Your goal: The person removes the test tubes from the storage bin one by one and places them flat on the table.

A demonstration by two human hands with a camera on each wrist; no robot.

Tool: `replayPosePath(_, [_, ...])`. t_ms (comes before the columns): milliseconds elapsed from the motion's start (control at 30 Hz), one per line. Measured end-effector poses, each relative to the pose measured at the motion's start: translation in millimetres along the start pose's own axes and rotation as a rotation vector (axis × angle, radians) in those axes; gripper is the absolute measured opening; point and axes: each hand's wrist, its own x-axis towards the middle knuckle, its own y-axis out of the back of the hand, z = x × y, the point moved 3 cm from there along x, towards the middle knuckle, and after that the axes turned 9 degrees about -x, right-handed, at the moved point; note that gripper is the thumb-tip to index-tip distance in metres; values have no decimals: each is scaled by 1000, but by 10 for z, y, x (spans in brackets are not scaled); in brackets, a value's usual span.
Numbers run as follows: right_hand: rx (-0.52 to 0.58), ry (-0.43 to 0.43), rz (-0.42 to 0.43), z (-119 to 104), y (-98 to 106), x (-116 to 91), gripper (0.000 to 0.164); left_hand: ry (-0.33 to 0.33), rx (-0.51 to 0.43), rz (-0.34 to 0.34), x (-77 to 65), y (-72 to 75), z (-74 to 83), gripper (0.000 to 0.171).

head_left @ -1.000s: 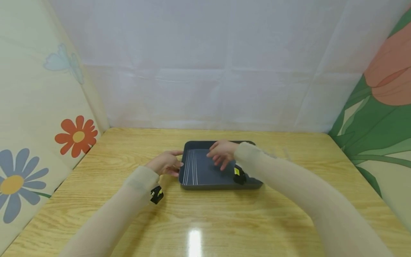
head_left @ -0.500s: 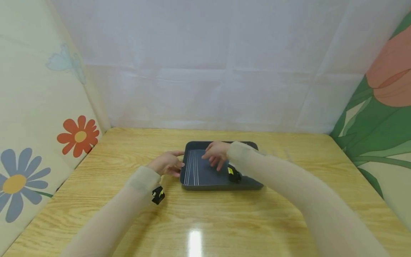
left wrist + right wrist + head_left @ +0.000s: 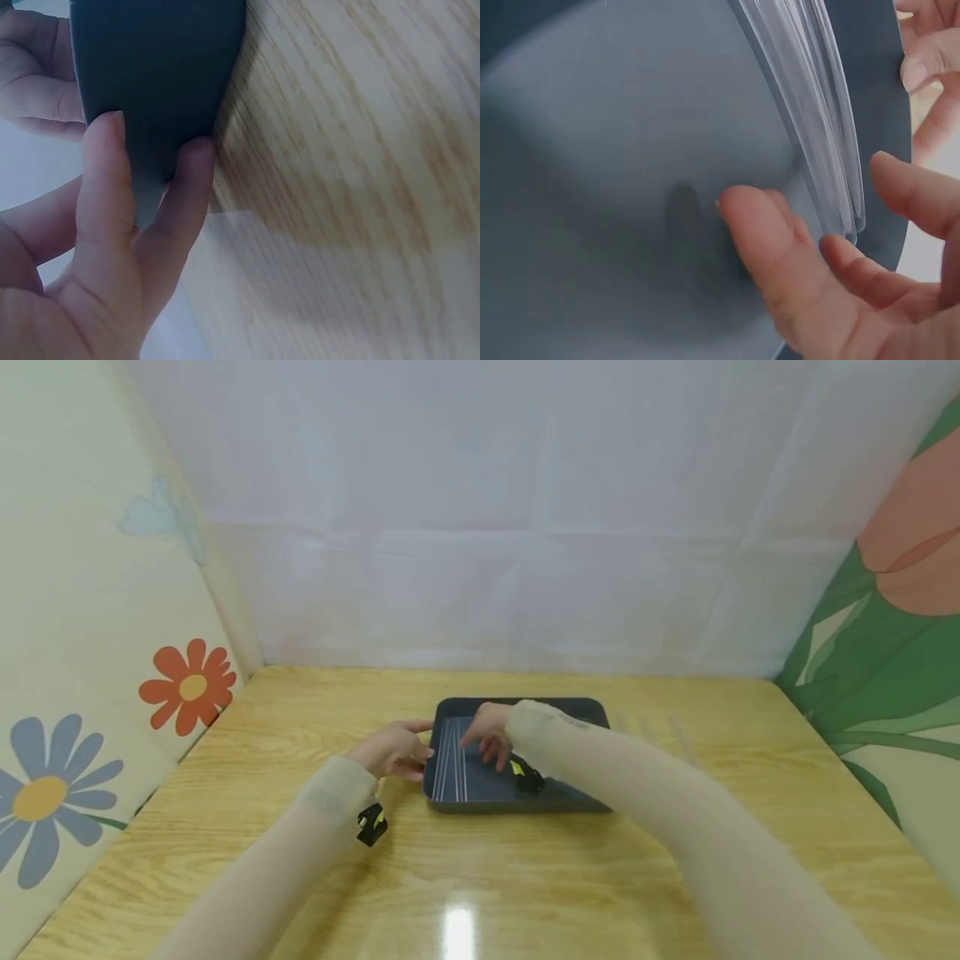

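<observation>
A shallow dark grey tray (image 3: 517,807) lies on the table. Along its left side several thin clear tubes (image 3: 451,777) lie side by side, their rounded ends visible in the right wrist view (image 3: 847,225). My left hand (image 3: 393,750) rests its fingertips against the outside of the tray's left wall, fingers extended, as the left wrist view shows on the grey wall (image 3: 157,67). Over the tray floor hovers my right hand (image 3: 491,732), beside the tubes. Its thumb and fingers are spread apart; one fingertip is close to the tube ends, and whether it touches them I cannot tell.
To the right of the tray, faint clear slender pieces (image 3: 682,737) lie on the wooden table (image 3: 525,877), partly behind my right forearm. A white cloth (image 3: 480,602) hangs behind the table. Flower-printed panels (image 3: 67,610) stand at both sides.
My right hand has moved left across the tray, towards the clear tubes. The left hand stays at the tray's left wall.
</observation>
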Motion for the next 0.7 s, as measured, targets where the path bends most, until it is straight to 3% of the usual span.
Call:
replayPosePath(300, [-21,-69,57,-3,-105,238,58,10,3,10,2,-4,-14,67])
replayPosePath(700, [-62,-104,74,-59,-163,341,59,20,-6,13,21,8,-14,68])
